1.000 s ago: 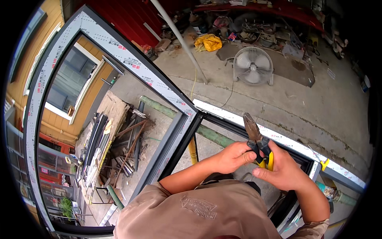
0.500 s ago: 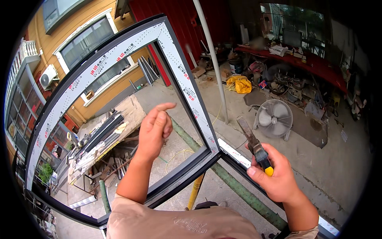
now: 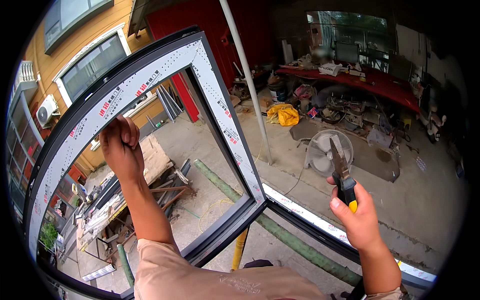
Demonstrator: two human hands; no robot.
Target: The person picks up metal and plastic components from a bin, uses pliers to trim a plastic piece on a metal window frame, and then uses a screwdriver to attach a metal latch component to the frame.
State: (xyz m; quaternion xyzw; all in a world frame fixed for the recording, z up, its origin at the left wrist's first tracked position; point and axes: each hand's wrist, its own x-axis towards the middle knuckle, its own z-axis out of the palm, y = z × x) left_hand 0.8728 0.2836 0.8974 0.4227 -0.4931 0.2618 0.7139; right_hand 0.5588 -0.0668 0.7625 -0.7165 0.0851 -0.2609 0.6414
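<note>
A large window frame (image 3: 227, 120), dark with white printed protective film, leans upright on my left side. My left hand (image 3: 122, 145) is raised to the inner edge of its long upper bar. The fingers are curled in, and what they pinch there, if anything, is hidden. In my right hand (image 3: 357, 212) is a pair of snips (image 3: 342, 175) with rusty metal jaws and black-and-yellow handles. They point up and away, clear of the frame. A second filmed bar (image 3: 305, 212) runs from the frame's lower corner toward the lower right, beneath my right forearm.
Below the frame runs a green pipe (image 3: 310, 245), with a yellow post (image 3: 240, 250) under it. A cluttered worktable (image 3: 155, 155) stands beyond the opening. Farther right are a floor fan (image 3: 327, 152), a yellow bag (image 3: 283, 114), a pale pole (image 3: 245, 65) and a red bench (image 3: 390, 90).
My left hand has moved left and up, from the middle of the opening to the upper bar. The snips have turned more upright in my right hand. The view has shifted slightly.
</note>
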